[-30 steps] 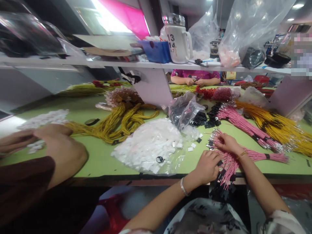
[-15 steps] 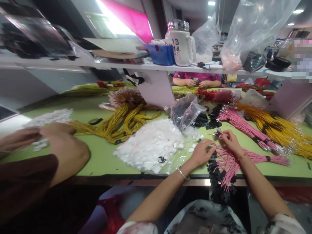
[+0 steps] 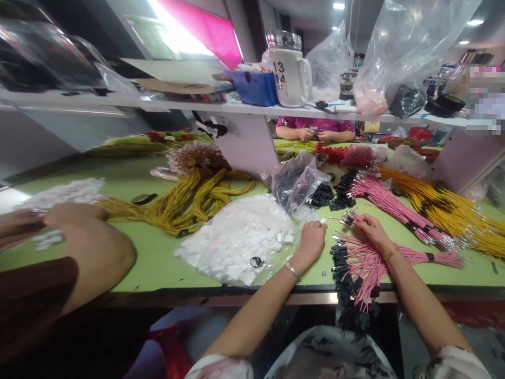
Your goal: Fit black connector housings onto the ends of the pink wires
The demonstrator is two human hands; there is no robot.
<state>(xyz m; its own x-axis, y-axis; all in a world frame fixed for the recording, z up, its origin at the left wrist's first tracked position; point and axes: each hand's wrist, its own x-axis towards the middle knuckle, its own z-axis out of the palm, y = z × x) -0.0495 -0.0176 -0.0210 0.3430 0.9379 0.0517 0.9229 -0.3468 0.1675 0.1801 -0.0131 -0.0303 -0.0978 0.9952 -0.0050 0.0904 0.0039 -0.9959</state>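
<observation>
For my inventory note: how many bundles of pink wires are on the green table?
2. One pink bundle lies at the table edge under the right hand; another pink bundle lies behind it. More may be hidden.

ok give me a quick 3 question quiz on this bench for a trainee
1. True or false: the left hand rests at the edge of the white pieces.
2. What colour are the wires under the right hand?
3. The mug stands on: A) the shelf B) the green table C) the floor.

Key: 1 true; 2 pink; 3 A.
</observation>
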